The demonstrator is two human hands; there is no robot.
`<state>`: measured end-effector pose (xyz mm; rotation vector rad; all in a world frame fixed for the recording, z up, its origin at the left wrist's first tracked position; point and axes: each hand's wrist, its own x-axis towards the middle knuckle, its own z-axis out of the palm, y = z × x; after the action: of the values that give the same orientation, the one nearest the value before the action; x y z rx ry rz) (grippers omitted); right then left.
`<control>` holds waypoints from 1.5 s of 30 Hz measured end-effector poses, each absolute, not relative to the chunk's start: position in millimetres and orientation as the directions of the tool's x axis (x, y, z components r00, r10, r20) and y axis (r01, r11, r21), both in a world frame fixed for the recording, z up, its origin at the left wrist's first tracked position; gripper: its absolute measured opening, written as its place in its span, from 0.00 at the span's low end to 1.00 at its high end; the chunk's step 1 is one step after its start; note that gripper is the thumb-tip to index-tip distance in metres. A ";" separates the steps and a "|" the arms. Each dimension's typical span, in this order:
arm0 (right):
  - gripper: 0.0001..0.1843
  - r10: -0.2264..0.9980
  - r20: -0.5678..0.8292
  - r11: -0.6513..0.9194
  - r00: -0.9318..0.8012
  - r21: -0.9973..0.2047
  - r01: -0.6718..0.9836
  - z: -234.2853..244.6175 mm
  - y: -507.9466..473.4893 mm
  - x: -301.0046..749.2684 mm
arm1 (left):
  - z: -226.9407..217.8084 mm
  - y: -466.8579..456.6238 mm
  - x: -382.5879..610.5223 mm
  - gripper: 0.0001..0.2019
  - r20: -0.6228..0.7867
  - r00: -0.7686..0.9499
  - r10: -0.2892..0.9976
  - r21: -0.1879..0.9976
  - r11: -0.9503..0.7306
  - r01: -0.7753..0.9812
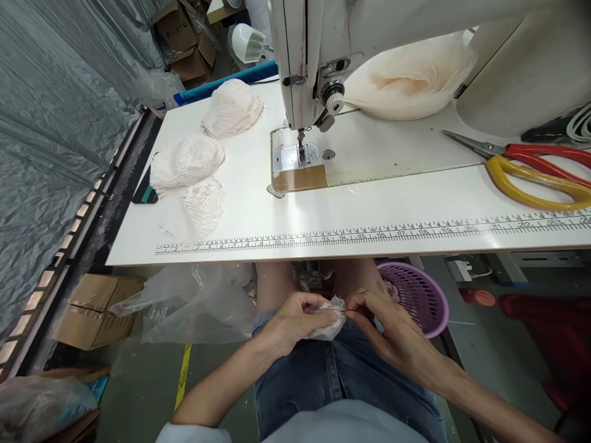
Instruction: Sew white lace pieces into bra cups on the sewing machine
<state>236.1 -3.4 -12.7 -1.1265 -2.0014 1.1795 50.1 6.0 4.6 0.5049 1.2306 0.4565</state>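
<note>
Over my lap, below the table's front edge, a small white lace fabric piece (329,329) is held between both hands. My left hand (300,320) grips its left side, thumb lying across the top. The fingertips of my right hand (383,320) pinch the right edge of the lace. Whatever fine detail lies between those fingertips is too small to make out. On the table at the left lie more lace pieces: a padded one (233,107) at the back, another (188,161) in the middle and a fringed one (203,206) nearest me.
A sewing machine (300,67) stands over the white table (249,215), its needle above the metal plate. Scissors (521,163) with red and yellow handles lie at the right. A cream fabric bundle (410,80) sits under the machine arm. A purple basket (436,301) stands below, right.
</note>
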 end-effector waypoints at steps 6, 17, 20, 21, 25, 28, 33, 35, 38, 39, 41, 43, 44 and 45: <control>0.05 0.846 0.069 0.335 -0.529 -0.841 0.426 -13.6 -4.1 238.4 | 2.0 7.4 52.1 0.26 -0.775 0.247 0.581 0.582 0.810 -0.079; 0.08 0.865 0.227 0.461 -0.447 -0.712 0.530 -26.7 6.8 247.9 | 2.8 10.6 56.9 0.25 -0.777 0.244 0.580 0.589 0.807 -0.043; 0.06 0.886 0.150 0.389 -0.439 -0.757 0.525 -26.4 7.0 256.0 | 1.3 11.8 56.0 0.24 -0.767 0.259 0.587 0.601 0.798 -0.029; 0.06 0.887 0.099 0.347 -0.452 -0.787 0.510 -25.0 5.6 257.5 | 0.7 12.2 55.8 0.24 -0.767 0.266 0.584 0.598 0.801 -0.036; 0.04 0.879 -0.030 0.211 -0.475 -0.870 0.445 -21.2 -2.0 256.8 | -2.7 12.9 56.5 0.24 -0.763 0.277 0.584 0.596 0.801 -0.050; 0.04 0.886 0.007 0.221 -0.464 -0.886 0.408 -20.7 -5.2 252.6 | -5.1 11.8 57.5 0.24 -0.764 0.266 0.588 0.608 0.794 -0.010; 0.06 0.850 0.196 0.421 -0.490 -0.811 0.406 -12.9 -2.1 242.4 | -8.9 9.1 60.5 0.15 -0.646 0.355 0.676 0.751 0.646 0.136; 0.08 0.823 0.217 0.482 -0.525 -0.755 0.444 -10.1 1.3 237.6 | -10.7 8.8 61.8 0.08 -0.578 0.392 0.716 0.812 0.553 0.188; 0.10 0.793 0.226 0.550 -0.566 -0.666 0.504 -9.6 5.1 232.1 | -12.5 9.6 62.0 0.04 -0.527 0.401 0.749 0.849 0.444 0.286; 0.10 0.785 0.237 0.572 -0.572 -0.631 0.524 -10.0 5.5 230.9 | -12.7 10.0 61.6 0.04 -0.519 0.400 0.755 0.850 0.410 0.330; 0.10 0.774 0.265 0.609 -0.575 -0.562 0.560 -10.8 4.9 228.8 | -12.5 11.0 61.1 0.05 -0.499 0.409 0.764 0.848 0.333 0.412; 0.10 0.764 0.295 0.635 -0.574 -0.500 0.588 -11.1 3.7 226.6 | -11.9 11.7 61.3 0.06 -0.467 0.419 0.779 0.843 0.250 0.476; 0.11 0.761 0.302 0.643 -0.575 -0.475 0.601 -11.1 3.2 225.6 | -11.7 11.8 61.8 0.07 -0.449 0.421 0.788 0.842 0.215 0.494; 0.12 0.758 0.303 0.647 -0.577 -0.456 0.611 -11.1 3.0 224.7 | -11.6 11.8 62.4 0.07 -0.434 0.423 0.795 0.840 0.188 0.508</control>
<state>224.7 3.0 -11.1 -1.0705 -2.3923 0.4167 62.4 11.8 -11.6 1.4678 1.2265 0.2975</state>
